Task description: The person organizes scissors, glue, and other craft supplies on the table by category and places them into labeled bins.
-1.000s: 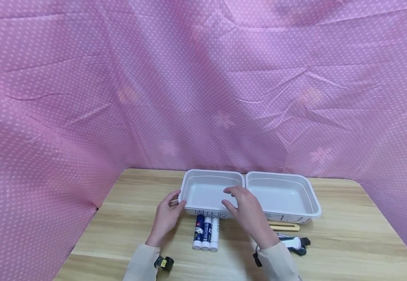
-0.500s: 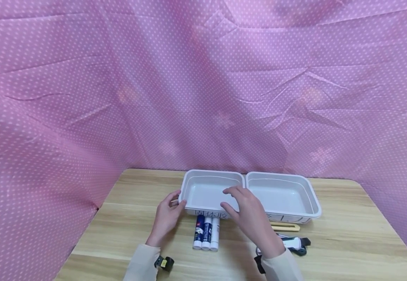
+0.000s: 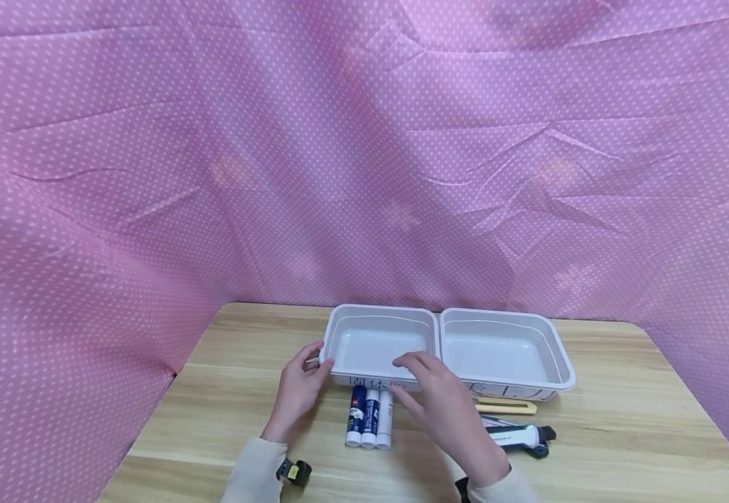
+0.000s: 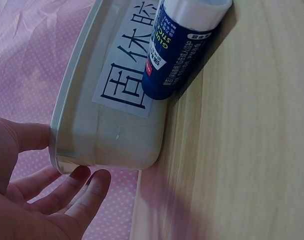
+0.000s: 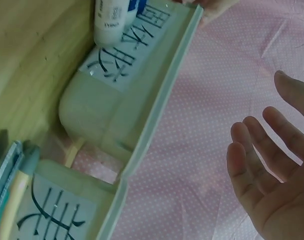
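Tabletop: left fingers hold tray edge; right fingers hover clear.

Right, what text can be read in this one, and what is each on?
"固体胶": front label of the left tray
"美": paper label of the right tray; the characters after it are unclear
"GLUE STICK": blue glue stick
Too small or blurred: its finer print and red logo, and print on the middle glue stick, white glue stick and white-handled tool.
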The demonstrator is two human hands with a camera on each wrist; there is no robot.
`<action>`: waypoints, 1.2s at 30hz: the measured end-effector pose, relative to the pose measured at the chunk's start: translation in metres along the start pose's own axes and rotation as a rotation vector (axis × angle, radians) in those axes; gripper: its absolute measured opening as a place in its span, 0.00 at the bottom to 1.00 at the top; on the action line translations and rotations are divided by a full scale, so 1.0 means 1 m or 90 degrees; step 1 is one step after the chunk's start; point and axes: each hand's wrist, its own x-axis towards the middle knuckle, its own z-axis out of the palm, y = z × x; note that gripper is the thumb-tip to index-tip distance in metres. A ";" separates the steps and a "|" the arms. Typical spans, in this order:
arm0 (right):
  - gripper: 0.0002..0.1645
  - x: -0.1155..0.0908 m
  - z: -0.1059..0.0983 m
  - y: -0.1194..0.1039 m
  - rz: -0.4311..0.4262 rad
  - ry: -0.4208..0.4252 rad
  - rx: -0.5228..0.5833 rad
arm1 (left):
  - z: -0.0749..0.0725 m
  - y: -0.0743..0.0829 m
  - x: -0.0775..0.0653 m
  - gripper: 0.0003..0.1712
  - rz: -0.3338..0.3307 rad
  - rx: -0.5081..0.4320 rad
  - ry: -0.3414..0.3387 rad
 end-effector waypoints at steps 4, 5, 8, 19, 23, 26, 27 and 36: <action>0.23 -0.005 0.007 0.000 -0.010 -0.008 -0.004 | 0.000 0.000 0.000 0.27 -0.003 0.000 -0.001; 0.23 -0.007 0.008 -0.001 -0.010 -0.010 -0.006 | 0.000 0.000 0.000 0.27 -0.004 0.001 -0.002; 0.24 -0.010 0.012 -0.001 -0.007 -0.021 -0.018 | 0.000 0.000 0.000 0.27 -0.005 -0.002 -0.004; 0.24 -0.021 0.022 0.002 -0.015 -0.040 -0.029 | 0.000 0.000 -0.001 0.28 -0.003 0.002 -0.002; 0.25 -0.025 0.027 0.002 -0.040 -0.038 -0.037 | -0.001 0.000 -0.001 0.28 0.000 0.006 0.000; 0.24 -0.027 0.033 0.002 -0.061 -0.049 -0.042 | -0.001 0.000 -0.001 0.28 0.004 0.007 0.002; 0.23 -0.028 0.035 0.002 -0.065 -0.056 -0.045 | -0.002 0.000 -0.001 0.28 0.000 0.005 0.003; 0.24 -0.032 0.045 0.004 -0.050 -0.111 -0.066 | -0.002 0.003 -0.003 0.28 -0.011 0.004 -0.005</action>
